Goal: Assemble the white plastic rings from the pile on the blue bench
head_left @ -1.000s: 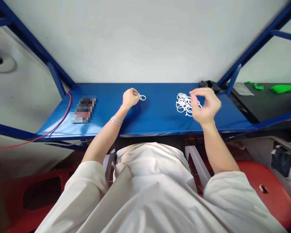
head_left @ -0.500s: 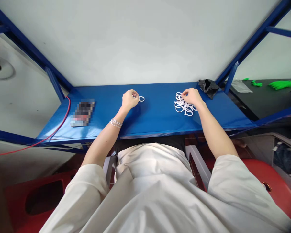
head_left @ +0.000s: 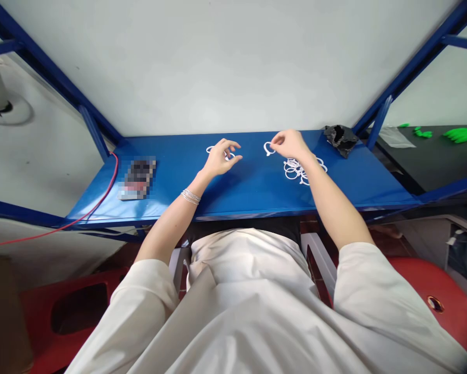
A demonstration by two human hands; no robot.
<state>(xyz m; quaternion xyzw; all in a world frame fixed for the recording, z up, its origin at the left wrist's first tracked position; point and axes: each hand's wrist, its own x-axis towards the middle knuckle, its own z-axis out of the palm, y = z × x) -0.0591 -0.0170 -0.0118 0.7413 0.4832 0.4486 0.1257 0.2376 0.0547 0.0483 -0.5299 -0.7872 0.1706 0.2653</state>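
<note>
Between its fingertips my right hand (head_left: pixel 290 145) pinches a white ring (head_left: pixel 269 148), held left of a pile of white rings (head_left: pixel 294 169). My right wrist and forearm cover part of the pile. My left hand (head_left: pixel 222 157) is over the middle left of the blue table (head_left: pixel 252 192), its thumb and fingers apart. White rings (head_left: pixel 210 149) lie under and beside it, partly hidden by the fingers. It does not grip any of them visibly.
A pixelated flat object (head_left: pixel 138 177) lies at the table's left, beside a red cable (head_left: pixel 96 205). A crumpled black bag (head_left: pixel 340 139) sits at the back right corner. Blue frame bars (head_left: pixel 379 122) rise at both ends. Red stools (head_left: pixel 424 275) stand below.
My right hand has moved left from the pile, now with a ring in its fingers. The fingers of my left hand have spread, and that hand has shifted slightly right. The view has shifted slightly.
</note>
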